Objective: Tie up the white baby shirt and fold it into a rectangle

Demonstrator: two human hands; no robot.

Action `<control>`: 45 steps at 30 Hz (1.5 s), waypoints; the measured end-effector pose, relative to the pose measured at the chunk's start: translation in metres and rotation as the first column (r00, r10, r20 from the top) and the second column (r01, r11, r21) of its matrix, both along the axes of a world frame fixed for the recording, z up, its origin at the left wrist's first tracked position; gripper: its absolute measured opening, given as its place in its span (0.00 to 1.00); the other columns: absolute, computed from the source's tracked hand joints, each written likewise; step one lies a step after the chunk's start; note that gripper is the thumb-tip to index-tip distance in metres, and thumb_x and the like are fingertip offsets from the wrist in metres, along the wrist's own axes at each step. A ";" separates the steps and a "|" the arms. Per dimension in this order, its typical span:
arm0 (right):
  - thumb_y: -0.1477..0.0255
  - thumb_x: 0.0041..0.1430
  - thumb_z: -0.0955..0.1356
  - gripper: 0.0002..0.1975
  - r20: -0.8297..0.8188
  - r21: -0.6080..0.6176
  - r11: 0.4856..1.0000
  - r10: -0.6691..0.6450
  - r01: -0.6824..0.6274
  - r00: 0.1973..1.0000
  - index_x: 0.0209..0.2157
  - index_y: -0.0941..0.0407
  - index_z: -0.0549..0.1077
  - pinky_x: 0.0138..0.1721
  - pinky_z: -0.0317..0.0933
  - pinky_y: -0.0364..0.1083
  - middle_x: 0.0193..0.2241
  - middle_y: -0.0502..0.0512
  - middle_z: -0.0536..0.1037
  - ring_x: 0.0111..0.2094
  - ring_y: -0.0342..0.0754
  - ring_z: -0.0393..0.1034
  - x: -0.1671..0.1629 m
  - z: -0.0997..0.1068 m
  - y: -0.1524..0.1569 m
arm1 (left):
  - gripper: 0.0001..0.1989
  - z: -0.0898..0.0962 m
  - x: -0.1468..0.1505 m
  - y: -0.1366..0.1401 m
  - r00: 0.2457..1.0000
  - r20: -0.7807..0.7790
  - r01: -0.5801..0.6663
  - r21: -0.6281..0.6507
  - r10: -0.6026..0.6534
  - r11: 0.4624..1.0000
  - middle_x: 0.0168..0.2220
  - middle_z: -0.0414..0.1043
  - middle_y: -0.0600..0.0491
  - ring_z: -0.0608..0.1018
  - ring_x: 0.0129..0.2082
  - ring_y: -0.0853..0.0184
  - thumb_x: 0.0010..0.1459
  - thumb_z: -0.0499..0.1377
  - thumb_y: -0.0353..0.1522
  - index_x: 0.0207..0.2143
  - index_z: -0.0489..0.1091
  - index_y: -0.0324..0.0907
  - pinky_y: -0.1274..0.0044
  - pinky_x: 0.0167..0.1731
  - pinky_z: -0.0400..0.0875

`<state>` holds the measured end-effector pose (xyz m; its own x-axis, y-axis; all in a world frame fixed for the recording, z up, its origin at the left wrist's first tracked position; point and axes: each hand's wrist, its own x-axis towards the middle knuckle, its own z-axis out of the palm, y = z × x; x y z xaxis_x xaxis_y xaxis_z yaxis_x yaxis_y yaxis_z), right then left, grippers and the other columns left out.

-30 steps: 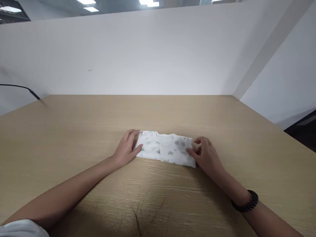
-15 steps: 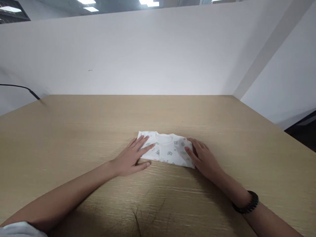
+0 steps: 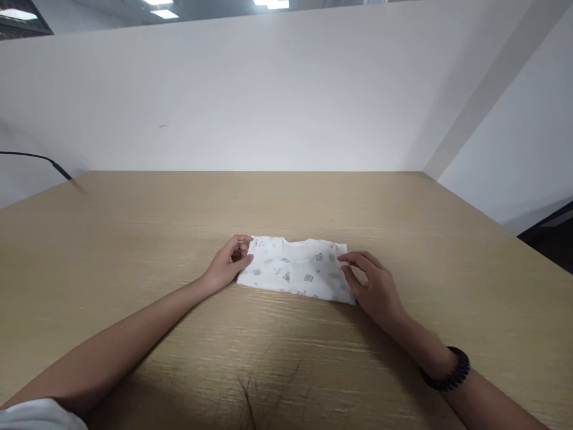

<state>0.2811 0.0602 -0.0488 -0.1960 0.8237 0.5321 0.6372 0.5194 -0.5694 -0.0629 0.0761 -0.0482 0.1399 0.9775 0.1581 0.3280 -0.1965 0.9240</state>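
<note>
A white baby shirt with small green bear prints lies folded into a flat, wide strip, its round neckline at the far edge. Around its left end my left hand is closed, fingers curled, thumb and index finger at the far left corner. My right hand is at the right end, index finger and thumb drawn close together on the cloth near the edge. The other right fingers are bent and partly hidden.
The wooden tabletop runs back to a white partition. A black cable comes over the left edge. Something dark stands beyond the right edge. A black coil band circles my right wrist.
My left hand has slid left off the shirt's top and curled at its left end, uncovering the print. My right fingers have drawn together at the right end, and its far corner now shows.
</note>
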 end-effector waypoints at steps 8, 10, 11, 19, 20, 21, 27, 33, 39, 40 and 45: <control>0.68 0.68 0.60 0.12 0.133 -0.083 0.994 0.076 -0.065 0.988 0.43 0.55 0.72 0.38 0.70 0.50 0.45 0.60 0.74 0.37 0.51 0.73 0.006 -0.003 0.006 | 0.18 0.006 -0.005 0.000 0.997 -0.071 0.030 -0.006 -0.030 1.000 0.34 0.61 0.56 0.67 0.31 0.70 0.56 0.60 0.39 0.47 0.66 0.42 0.79 0.33 0.63; 0.67 0.68 0.60 0.13 0.160 -0.061 0.995 0.087 -0.078 0.983 0.45 0.55 0.73 0.41 0.70 0.50 0.46 0.60 0.73 0.41 0.52 0.73 0.007 -0.004 0.009 | 0.17 0.007 -0.005 0.000 0.991 -0.127 0.027 -0.008 -0.027 1.000 0.32 0.60 0.56 0.66 0.29 0.70 0.56 0.60 0.40 0.47 0.67 0.42 0.80 0.30 0.62; 0.66 0.67 0.60 0.14 0.168 -0.055 0.996 0.085 -0.077 0.982 0.46 0.55 0.74 0.41 0.70 0.50 0.46 0.61 0.73 0.41 0.53 0.72 0.008 -0.004 0.010 | 0.17 0.008 -0.005 -0.001 0.987 -0.158 0.030 -0.007 -0.030 1.000 0.31 0.60 0.56 0.66 0.29 0.70 0.57 0.59 0.40 0.47 0.68 0.42 0.80 0.30 0.61; 0.63 0.65 0.61 0.19 0.174 -0.111 0.994 -0.003 0.022 0.985 0.48 0.58 0.76 0.41 0.71 0.52 0.47 0.64 0.71 0.38 0.52 0.73 0.013 -0.017 0.016 | 0.22 0.005 -0.003 -0.003 0.917 -0.398 0.076 0.088 -0.035 0.993 0.40 0.68 0.48 0.71 0.39 0.62 0.64 0.52 0.46 0.52 0.71 0.43 0.71 0.44 0.67; 0.63 0.65 0.61 0.19 0.183 -0.112 0.993 -0.004 0.025 0.983 0.48 0.59 0.76 0.42 0.71 0.52 0.48 0.65 0.71 0.39 0.53 0.73 0.013 -0.018 0.016 | 0.22 0.004 -0.004 -0.003 0.901 -0.431 0.087 0.093 -0.039 0.992 0.43 0.67 0.47 0.71 0.43 0.60 0.65 0.52 0.46 0.53 0.71 0.44 0.69 0.48 0.66; 0.63 0.65 0.61 0.20 0.197 -0.109 0.994 -0.004 0.026 0.980 0.49 0.59 0.76 0.44 0.71 0.53 0.48 0.66 0.71 0.40 0.54 0.72 0.013 -0.019 0.015 | 0.23 0.003 -0.005 -0.003 0.882 -0.469 0.092 0.092 -0.039 0.992 0.46 0.66 0.46 0.70 0.47 0.58 0.65 0.51 0.47 0.55 0.70 0.45 0.66 0.52 0.64; 0.59 0.71 0.56 0.26 0.379 0.113 0.993 -0.079 0.039 0.922 0.56 0.63 0.70 0.58 0.58 0.62 0.58 0.72 0.64 0.59 0.64 0.59 0.005 -0.011 0.004 | 0.29 0.008 0.003 -0.020 0.745 -0.666 0.182 0.253 0.035 0.950 0.67 0.42 0.42 0.47 0.67 0.47 0.67 0.49 0.47 0.67 0.54 0.48 0.53 0.63 0.47; 0.62 0.73 0.50 0.27 0.563 0.061 0.995 0.029 -0.076 0.826 0.68 0.57 0.53 0.63 0.40 0.69 0.67 0.64 0.52 0.68 0.59 0.43 -0.010 -0.004 -0.015 | 0.36 0.022 0.024 -0.043 0.531 -0.802 0.616 0.142 -0.274 0.775 0.71 0.28 0.47 0.40 0.70 0.49 0.68 0.50 0.46 0.71 0.37 0.50 0.55 0.67 0.38; 0.62 0.74 0.48 0.27 0.652 -0.146 0.988 0.132 -0.047 0.747 0.69 0.54 0.51 0.61 0.41 0.73 0.68 0.58 0.50 0.68 0.57 0.44 -0.013 -0.011 -0.018 | 0.35 0.022 0.026 -0.046 0.446 -0.812 0.662 0.017 -0.376 0.749 0.70 0.34 0.50 0.44 0.70 0.53 0.68 0.49 0.48 0.70 0.39 0.52 0.59 0.68 0.41; 0.62 0.74 0.48 0.27 0.664 -0.147 0.988 0.130 -0.042 0.736 0.69 0.55 0.51 0.61 0.41 0.73 0.68 0.58 0.50 0.68 0.56 0.43 -0.013 -0.011 -0.018 | 0.35 0.022 0.026 -0.046 0.447 -0.817 0.654 0.021 -0.364 0.756 0.70 0.34 0.51 0.45 0.70 0.53 0.68 0.49 0.49 0.70 0.39 0.51 0.59 0.68 0.42; 0.64 0.74 0.46 0.28 0.681 -0.056 0.998 0.049 -0.015 0.731 0.68 0.58 0.52 0.63 0.37 0.72 0.69 0.59 0.46 0.69 0.56 0.39 -0.013 -0.007 -0.017 | 0.35 0.015 0.026 -0.044 0.495 -0.846 0.506 0.096 -0.197 0.857 0.71 0.33 0.49 0.44 0.70 0.55 0.68 0.46 0.50 0.70 0.39 0.48 0.59 0.68 0.42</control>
<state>0.2683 0.0433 -0.0559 -0.5190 0.8289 0.2087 0.8463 0.5326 -0.0110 -0.0373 0.0316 -0.0330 0.6751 0.7354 0.0584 0.7160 -0.6723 0.1883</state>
